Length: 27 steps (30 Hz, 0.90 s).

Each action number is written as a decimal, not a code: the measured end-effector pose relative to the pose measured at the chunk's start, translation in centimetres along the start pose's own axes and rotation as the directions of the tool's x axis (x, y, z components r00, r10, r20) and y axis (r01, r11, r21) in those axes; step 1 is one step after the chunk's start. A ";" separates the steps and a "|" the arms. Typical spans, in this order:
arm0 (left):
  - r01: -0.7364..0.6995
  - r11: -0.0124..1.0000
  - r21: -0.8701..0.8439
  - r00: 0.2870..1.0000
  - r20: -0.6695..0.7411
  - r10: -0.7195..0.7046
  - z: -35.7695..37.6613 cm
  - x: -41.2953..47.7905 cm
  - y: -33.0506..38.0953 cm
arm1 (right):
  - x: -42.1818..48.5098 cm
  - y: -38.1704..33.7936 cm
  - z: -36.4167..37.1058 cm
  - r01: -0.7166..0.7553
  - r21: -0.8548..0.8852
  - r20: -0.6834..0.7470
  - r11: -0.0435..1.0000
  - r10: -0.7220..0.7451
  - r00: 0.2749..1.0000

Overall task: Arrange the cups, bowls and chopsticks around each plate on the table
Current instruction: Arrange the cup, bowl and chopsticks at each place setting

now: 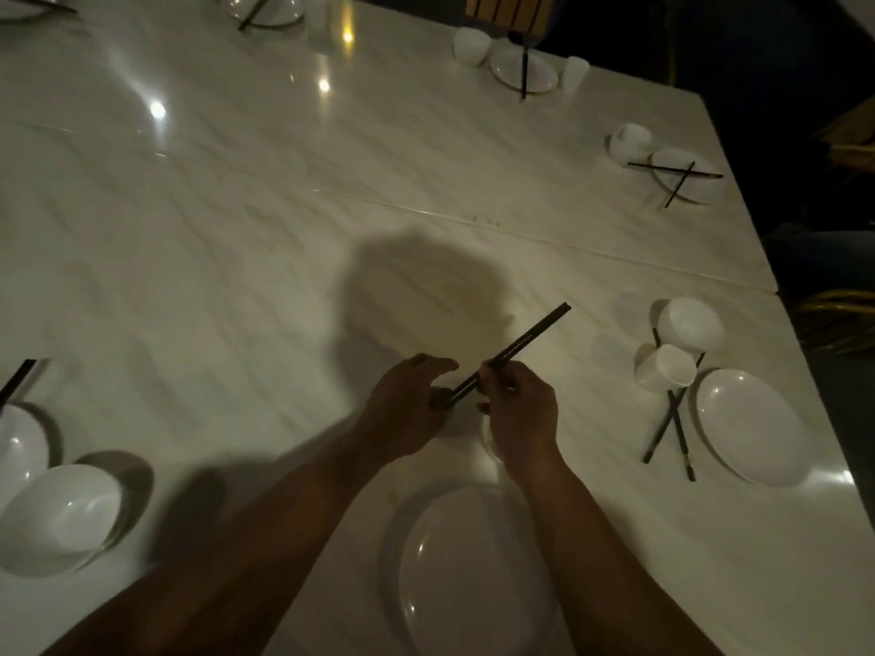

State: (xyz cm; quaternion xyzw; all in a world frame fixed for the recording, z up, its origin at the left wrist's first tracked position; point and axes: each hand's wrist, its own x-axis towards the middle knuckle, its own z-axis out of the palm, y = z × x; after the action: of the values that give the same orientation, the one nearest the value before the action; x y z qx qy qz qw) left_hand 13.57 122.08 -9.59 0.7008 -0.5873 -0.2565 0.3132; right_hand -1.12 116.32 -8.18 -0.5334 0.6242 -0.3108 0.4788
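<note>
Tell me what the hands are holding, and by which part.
A pair of dark chopsticks: the right hand pinches them near the middle, the left hand grips their near end; the far ends stick out free.

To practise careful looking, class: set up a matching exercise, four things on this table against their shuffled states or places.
Things
1. held chopsticks
2. near plate
3. tipped cup
4. far chopsticks

States or places
a. crossed over the far-right plate
b. lying on its side
c. gripped by left hand and right hand
d. at the near edge of the table

Pairs: 1-c, 2-d, 3-b, 4-a
</note>
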 end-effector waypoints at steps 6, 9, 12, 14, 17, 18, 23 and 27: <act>-0.063 0.998 -0.008 0.988 -0.139 0.062 0.0 2.5 3.8 | 2.9 -2.9 -2.5 0.229 -0.079 0.158 0.970 -0.215 0.964; 0.002 0.992 -0.129 0.991 -0.135 -0.019 0.0 4.4 5.1 | 4.9 -4.5 -3.7 0.268 -0.013 0.232 0.963 -0.257 0.938; 0.091 0.972 -0.218 0.980 -0.151 -0.126 0.5 6.2 5.0 | 7.7 -4.7 -4.4 0.339 -0.015 0.216 0.941 -0.327 0.920; 0.209 0.924 -0.320 0.950 -0.159 -0.270 1.6 7.3 4.1 | 10.1 -3.8 -4.9 0.319 -0.014 0.153 0.948 -0.313 0.937; 0.344 0.895 -0.284 0.901 -0.167 -0.400 3.5 8.8 2.7 | 13.4 -1.6 -5.0 0.245 -0.054 0.123 0.968 -0.237 0.964; 0.385 0.899 -0.210 0.898 -0.137 -0.417 4.1 9.2 2.4 | 14.2 -0.8 -4.7 0.213 -0.091 0.142 0.973 -0.199 0.970; 0.550 0.826 0.121 0.834 -0.030 -0.551 6.2 9.8 0.9 | 16.1 3.1 -1.7 0.146 -0.280 0.287 0.949 -0.062 0.956; 0.592 0.766 0.250 0.794 -0.020 -0.608 7.5 10.1 -0.2 | 16.2 4.5 -0.1 0.165 -0.449 0.306 0.878 -0.022 0.952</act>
State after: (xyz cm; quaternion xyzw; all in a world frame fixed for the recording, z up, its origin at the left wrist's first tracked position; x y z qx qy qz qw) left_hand 10.07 111.11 -14.73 0.8762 -0.3689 -0.2907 0.1081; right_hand -2.49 101.82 -16.52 -0.7031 0.5762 -0.0913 0.4064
